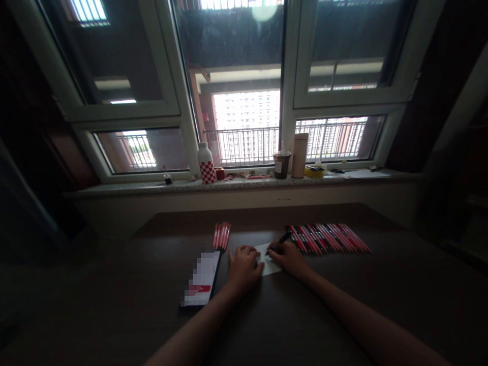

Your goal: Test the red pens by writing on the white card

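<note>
Pale paper (272, 268) lies between the left hand (244, 265) and the right hand (292, 260), which grips a black pen (283, 238).
The left hand, fingers loosely spread and bent, rests on the paper's left side; the pen slants over the sheet, whether touching it I cannot tell. Just beyond the right hand runs a row of slender red and black pencils (328, 239); a small pinkish-red bunch (221, 235) lies past the left, near a flat, glassy phone (205, 272). The worktop (125, 290) is smooth dark brown. Behind it, a speckled windowsill (244, 186) carries a red-and-white checked bottle (207, 165), a lidded cup (281, 165) and a tan cylinder (300, 155).
</note>
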Tool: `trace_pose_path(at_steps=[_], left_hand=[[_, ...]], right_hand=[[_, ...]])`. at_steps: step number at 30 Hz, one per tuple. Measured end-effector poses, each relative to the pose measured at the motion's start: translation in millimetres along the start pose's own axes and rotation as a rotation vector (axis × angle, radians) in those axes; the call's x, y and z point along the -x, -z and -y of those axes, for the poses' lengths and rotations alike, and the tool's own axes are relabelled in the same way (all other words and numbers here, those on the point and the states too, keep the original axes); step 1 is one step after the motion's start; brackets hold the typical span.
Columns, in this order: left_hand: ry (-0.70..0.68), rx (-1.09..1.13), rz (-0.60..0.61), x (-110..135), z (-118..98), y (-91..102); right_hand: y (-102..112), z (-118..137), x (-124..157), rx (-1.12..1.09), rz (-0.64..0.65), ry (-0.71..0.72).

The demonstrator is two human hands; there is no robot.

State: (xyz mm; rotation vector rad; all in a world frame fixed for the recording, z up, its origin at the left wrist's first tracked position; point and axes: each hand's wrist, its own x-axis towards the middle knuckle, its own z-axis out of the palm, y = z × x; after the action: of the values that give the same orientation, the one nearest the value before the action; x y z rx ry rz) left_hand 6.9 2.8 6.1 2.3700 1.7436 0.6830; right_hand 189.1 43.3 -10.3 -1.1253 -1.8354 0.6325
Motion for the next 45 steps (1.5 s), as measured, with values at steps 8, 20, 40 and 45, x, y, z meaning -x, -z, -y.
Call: trace_pose_path(at_steps=[8, 20, 40, 45], left_hand=[[0.002, -0.039, 0.019, -0.4, -2.9, 2.1], [0.003, -0.047, 0.017, -0.5, -2.8, 1.5], [0.011, -0.05, 0.025, 0.2, -3.7, 3.0], [0.014, -0.046, 0.023, -0.1, -4.1, 3.4]], right_hand=[[0.2, -0.2, -0.4, 0.036, 0.001, 0.037], [-2.6, -1.9, -1.8, 0.07, 0.01, 0.021], [-0.8, 0.8, -0.6, 0.041, -0.053, 0.025], [-0.6, 1.1, -0.6, 0.053, -0.058, 0.006]])
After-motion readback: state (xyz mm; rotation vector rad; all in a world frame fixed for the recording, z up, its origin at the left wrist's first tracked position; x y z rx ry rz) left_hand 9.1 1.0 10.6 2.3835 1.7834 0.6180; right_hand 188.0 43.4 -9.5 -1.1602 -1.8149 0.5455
